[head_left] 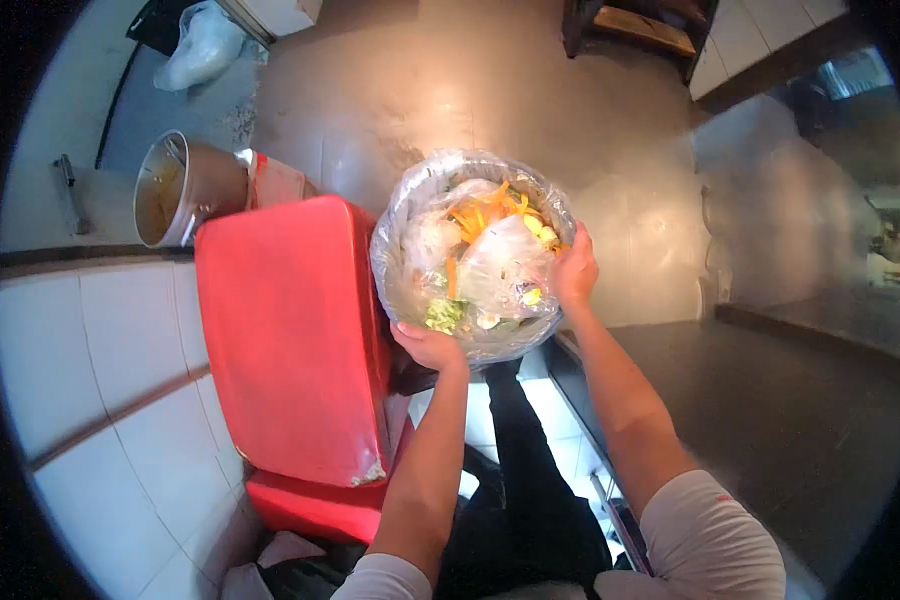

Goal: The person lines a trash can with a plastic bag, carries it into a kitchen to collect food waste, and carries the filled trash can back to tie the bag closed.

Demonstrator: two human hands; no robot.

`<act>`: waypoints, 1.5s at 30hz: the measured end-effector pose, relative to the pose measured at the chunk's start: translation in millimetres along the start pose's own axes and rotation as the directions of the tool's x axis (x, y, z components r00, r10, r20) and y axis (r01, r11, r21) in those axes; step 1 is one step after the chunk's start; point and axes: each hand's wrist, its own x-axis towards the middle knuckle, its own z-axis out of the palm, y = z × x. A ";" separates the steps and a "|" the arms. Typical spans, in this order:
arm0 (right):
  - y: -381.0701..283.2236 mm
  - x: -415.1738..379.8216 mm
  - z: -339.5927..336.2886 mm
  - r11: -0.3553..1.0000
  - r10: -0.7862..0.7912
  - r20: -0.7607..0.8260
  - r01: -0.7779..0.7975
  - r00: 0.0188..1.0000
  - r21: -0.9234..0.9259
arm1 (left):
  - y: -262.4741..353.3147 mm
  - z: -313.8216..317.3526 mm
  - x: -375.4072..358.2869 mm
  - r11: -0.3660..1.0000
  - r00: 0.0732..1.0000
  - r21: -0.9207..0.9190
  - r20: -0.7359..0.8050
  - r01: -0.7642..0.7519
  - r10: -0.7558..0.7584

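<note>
A round bin (395, 290) lined with a clear plastic bag is held in front of me between both hands. Inside lie food scraps (485, 215): orange peel-like strips, yellow pieces, green bits and crumpled clear plastic (505, 265). My left hand (432, 348) is closed on the near left rim, over the liner. On the right side, my right hand (575, 270) grips the rim, its fingers partly hidden by the bin's edge. The bin's lower part is out of sight beneath its own rim.
A red lidded container (285, 340) stands close to the bin's left. Beyond it is a metal pot (205, 185) with brownish contents. A white plastic bag (202, 45) lies at the far left. A dark wooden-shelved stand (645, 28) is at the back, and grey floor (400, 80) stretches ahead.
</note>
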 end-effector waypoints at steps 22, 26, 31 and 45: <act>29.2 16.1 49.9 0.983 0.179 0.059 -0.181 0.982 0.026 | 21.5 58.2 33.0 0.973 0.983 0.145 -0.013 -0.178 0.182; 23.6 38.7 74.4 0.956 0.294 0.137 -0.294 0.946 -0.025 | 34.4 99.5 41.6 0.948 0.973 0.229 -0.002 -0.223 0.229; 8.4 66.0 95.7 0.912 0.407 0.091 -0.399 0.909 -0.090 | 68.4 138.3 73.8 0.958 0.978 0.225 0.150 -0.180 0.148; -68.0 44.8 65.3 0.872 0.485 -0.021 -0.485 0.874 -0.074 | 128.7 110.8 129.0 0.925 0.926 0.245 0.318 -0.289 0.205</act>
